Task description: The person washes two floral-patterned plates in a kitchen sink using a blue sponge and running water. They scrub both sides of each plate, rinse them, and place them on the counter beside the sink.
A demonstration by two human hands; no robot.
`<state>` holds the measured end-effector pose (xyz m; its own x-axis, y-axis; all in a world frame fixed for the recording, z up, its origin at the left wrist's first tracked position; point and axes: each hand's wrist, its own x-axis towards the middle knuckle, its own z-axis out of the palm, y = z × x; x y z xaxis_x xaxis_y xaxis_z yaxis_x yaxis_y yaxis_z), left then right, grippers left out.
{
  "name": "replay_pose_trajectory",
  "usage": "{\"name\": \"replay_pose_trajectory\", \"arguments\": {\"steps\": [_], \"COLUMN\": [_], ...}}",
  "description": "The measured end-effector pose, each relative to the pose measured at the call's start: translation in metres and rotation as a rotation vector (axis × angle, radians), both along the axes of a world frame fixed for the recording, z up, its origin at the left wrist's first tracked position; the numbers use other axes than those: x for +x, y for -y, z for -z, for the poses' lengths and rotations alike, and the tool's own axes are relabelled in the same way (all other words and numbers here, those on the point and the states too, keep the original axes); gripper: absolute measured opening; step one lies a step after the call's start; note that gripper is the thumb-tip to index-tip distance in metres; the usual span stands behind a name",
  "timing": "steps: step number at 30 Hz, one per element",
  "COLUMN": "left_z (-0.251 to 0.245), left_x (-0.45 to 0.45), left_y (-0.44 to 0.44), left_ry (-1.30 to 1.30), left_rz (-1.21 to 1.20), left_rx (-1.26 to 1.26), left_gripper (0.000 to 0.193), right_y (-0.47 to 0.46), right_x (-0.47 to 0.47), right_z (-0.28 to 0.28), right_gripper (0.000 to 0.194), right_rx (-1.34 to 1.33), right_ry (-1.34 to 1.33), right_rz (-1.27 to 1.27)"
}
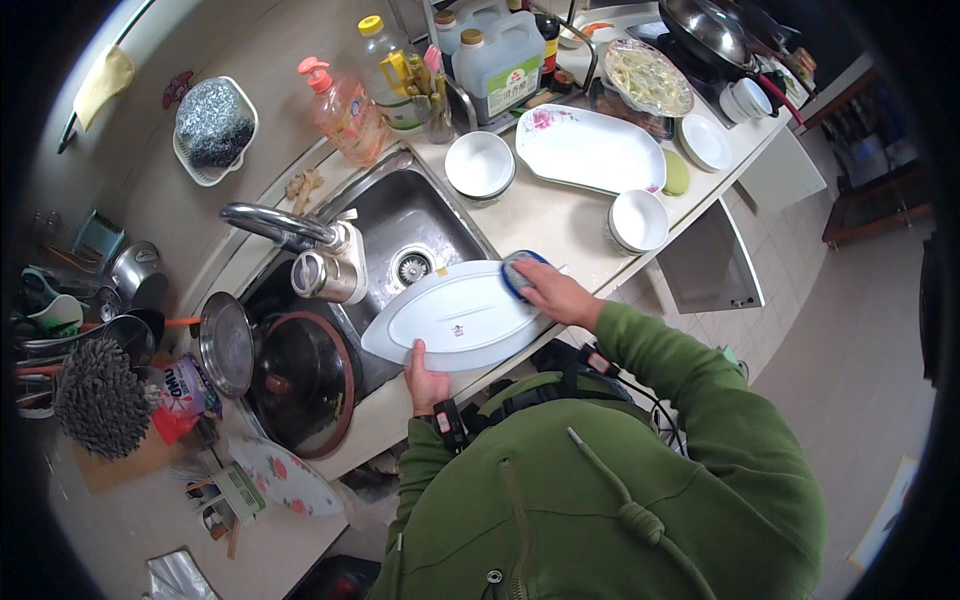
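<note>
My left hand (426,381) grips the near edge of a white leaf-shaped plate (450,322), its thumb on the plate's underside, which faces up. The plate is tilted over the near edge of the steel sink (420,217). At the plate's right end, my right hand (555,291) presses a round blue-rimmed grey scrubbing pad (517,274) against the underside. The fingers lie over the pad. Beyond the plate, the sink's drain shows, and a chrome faucet (277,221) arches in from the left.
A glass pot lid (304,382) and a metal lid (226,345) lie left. White bowls (480,165), another bowl stack (638,220) and a rectangular plate (592,150) stand on the counter. A soap bottle (349,120) is behind the sink. A cabinet door (712,262) hangs ajar at right.
</note>
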<state>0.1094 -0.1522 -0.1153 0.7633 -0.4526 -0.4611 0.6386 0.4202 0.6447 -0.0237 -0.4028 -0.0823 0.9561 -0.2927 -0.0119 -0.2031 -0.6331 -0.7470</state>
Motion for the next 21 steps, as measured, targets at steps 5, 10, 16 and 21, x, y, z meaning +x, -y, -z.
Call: {"name": "replay_pose_trajectory", "arguments": {"steps": [5,10,16,21], "left_z": [-0.006,-0.003,0.015,0.026], "left_x": [0.000,-0.002,-0.003,-0.003], "left_y": [0.001,-0.001,-0.008,-0.016], "left_ry": [0.028,-0.004,-0.017,-0.068], "left_rz": [0.015,0.007,-0.052,0.049], "left_rx": [-0.010,-0.007,0.001,-0.093], "left_gripper": [0.041,0.040,0.041,0.049], "right_y": [-0.028,-0.056,-0.110,-0.171], "right_x": [0.061,0.091,0.153,0.175], "right_z": [-0.001,-0.004,0.000,0.004], "right_gripper": [0.053,0.055,0.049,0.047], "right_rx": [-0.229,-0.304,-0.187,-0.383], "right_ry": [0.159,0.250,0.150,0.352], "right_rz": [-0.126,-0.195,-0.463,-0.737]}}
